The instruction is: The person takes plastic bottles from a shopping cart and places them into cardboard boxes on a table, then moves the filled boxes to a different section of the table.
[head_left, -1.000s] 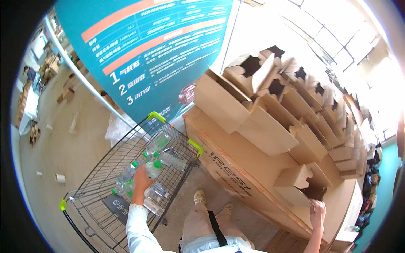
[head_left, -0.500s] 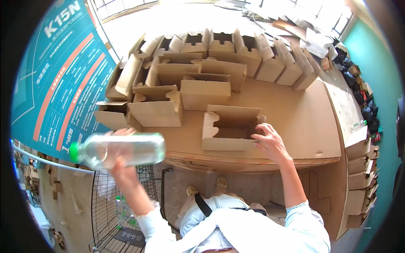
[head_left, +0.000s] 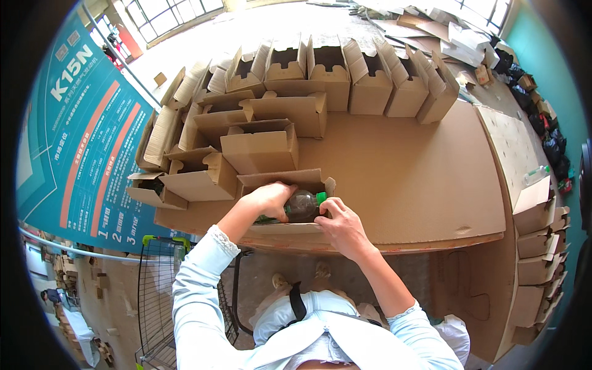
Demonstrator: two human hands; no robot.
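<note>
An open cardboard box (head_left: 280, 180) stands near the table's front edge, with a clear plastic bottle (head_left: 302, 207) lying on its side in its opening. The bottle's green cap points right. My left hand (head_left: 271, 201) is closed round the bottle's body inside the box, hiding part of it. At the box's right end, my right hand (head_left: 341, 225) grips the cardboard edge close to the cap, fingers bent. Just behind and left stand more open boxes, the nearest being a brown box (head_left: 203, 184).
Several open boxes (head_left: 330, 77) line the table's back and left. The cardboard-covered tabletop (head_left: 419, 179) extends right. A wire cart (head_left: 157, 296) stands at lower left, and a blue banner (head_left: 80, 142) beyond it. More boxes (head_left: 533, 240) are stacked along the right.
My left hand has carried the bottle from over the cart rightward into the box. Its cap, which pointed left, now points right. My right hand stays at the box's right end.
</note>
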